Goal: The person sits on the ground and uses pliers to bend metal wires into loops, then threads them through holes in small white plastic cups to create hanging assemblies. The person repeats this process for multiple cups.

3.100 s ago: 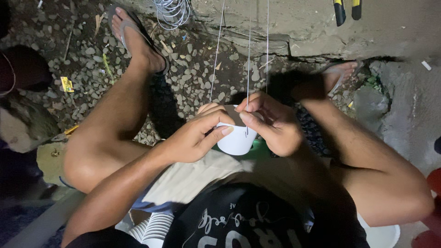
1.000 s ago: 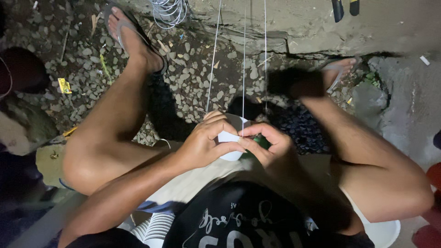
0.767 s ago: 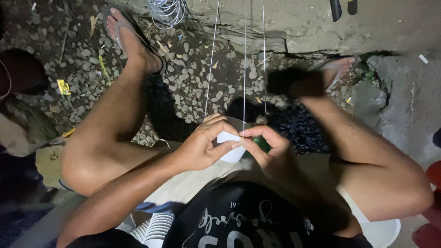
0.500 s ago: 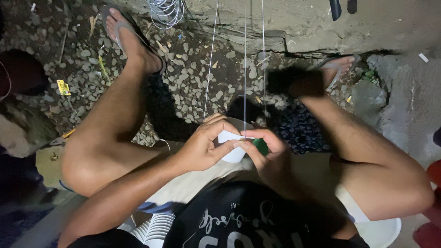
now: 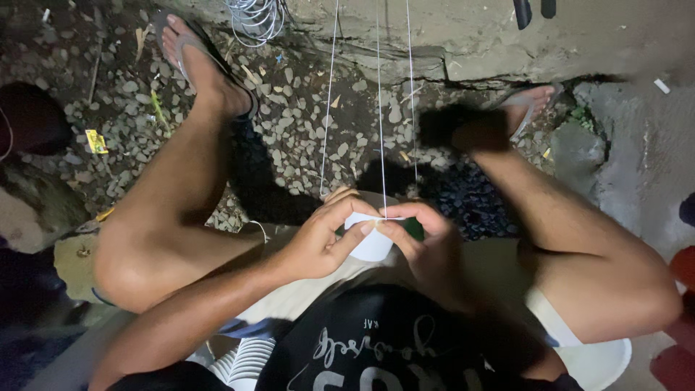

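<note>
Left hand (image 5: pixel 318 242) and right hand (image 5: pixel 427 246) pinch strings (image 5: pixel 380 130) over a half-hidden white cup (image 5: pixel 369 246).

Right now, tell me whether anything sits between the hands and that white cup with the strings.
Nothing visible does. The left hand wraps the white cup from the side, and the right hand meets it at the rim, fingertips pinching where the middle string reaches the cup. The cup's far side is hidden behind the fingers.

Ground (image 5: pixel 304 137): dark soil strewn with pale pebbles.
Slab (image 5: pixel 463 36): cracked concrete along the far edge.
Wire coil (image 5: pixel 253 16): lies on the ground by the slab.
Yellow scrap (image 5: pixel 95 141): on the pebbles, left.
</note>
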